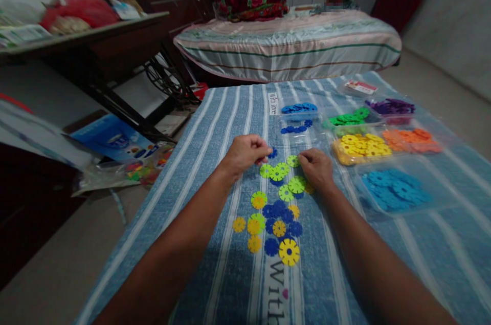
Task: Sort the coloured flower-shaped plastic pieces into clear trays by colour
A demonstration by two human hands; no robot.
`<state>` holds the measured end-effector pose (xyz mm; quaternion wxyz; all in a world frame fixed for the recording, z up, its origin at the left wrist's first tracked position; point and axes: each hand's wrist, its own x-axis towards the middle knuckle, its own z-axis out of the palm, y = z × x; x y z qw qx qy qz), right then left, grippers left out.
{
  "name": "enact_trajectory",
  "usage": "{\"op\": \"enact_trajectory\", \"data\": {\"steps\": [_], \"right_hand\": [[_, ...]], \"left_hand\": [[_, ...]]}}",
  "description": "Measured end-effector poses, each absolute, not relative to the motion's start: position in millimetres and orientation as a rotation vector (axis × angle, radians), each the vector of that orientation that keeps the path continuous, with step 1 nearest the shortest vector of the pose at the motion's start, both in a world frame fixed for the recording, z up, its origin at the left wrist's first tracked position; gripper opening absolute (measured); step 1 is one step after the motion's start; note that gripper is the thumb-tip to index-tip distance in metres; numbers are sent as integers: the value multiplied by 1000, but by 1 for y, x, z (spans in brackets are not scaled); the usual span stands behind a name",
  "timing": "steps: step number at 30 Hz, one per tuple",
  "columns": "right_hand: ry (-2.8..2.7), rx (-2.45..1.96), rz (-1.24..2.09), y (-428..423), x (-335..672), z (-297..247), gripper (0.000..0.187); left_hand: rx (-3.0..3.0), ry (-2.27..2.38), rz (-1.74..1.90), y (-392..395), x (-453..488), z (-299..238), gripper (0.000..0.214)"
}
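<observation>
My left hand [245, 155] is closed in a pinch on a dark blue notched plastic disc [273, 152], held just above the cloth. Facing it, my right hand [317, 167] has its fingers closed at the edge of a lime green notched disc [293, 161]. Between and below the hands lie several more lime green discs [281, 170], some overlapping dark blue ones. Closer to me is a loose pile of dark blue discs [279, 211], with yellow-orange discs [253, 243] around it and a bright yellow disc [289, 252] at its near edge.
Clear plastic boxes on the striped cloth [215, 161] hold sorted discs: blue [299, 108], dark blue [294, 129], green [349, 118], purple [391, 107], yellow [362, 146], orange [412, 141] and light blue [397, 189]. A lidded box [360, 87] sits behind. Beyond is a bed [284, 53].
</observation>
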<state>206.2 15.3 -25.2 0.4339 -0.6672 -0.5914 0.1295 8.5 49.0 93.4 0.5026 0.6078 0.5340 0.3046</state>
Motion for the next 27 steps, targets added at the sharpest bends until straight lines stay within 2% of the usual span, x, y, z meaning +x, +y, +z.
{"op": "enact_trajectory", "data": {"steps": [3, 5, 7, 13, 15, 24, 27], "right_hand": [[-1477, -1665, 327, 15, 207, -25, 30], [-1469, -1673, 329, 15, 207, -24, 30], [-1464, -1680, 330, 16, 206, -23, 30], [-1459, -1703, 313, 16, 205, -22, 29], [-1466, -1692, 309, 15, 205, -23, 30], [-1472, -1649, 306, 16, 208, -27, 30], [-1473, -1651, 301, 16, 208, -27, 30]], "left_hand": [[1410, 1221, 1030, 69, 40, 109, 13], [1462, 1212, 1055, 72, 48, 113, 13], [1597, 1205, 918, 65, 45, 110, 10], [2017, 1153, 73, 17, 8, 79, 2], [2092, 1181, -100, 4, 1, 72, 1], [2388, 1134, -216, -19, -2, 53, 21], [2368, 1137, -243, -21, -2, 52, 20]]}}
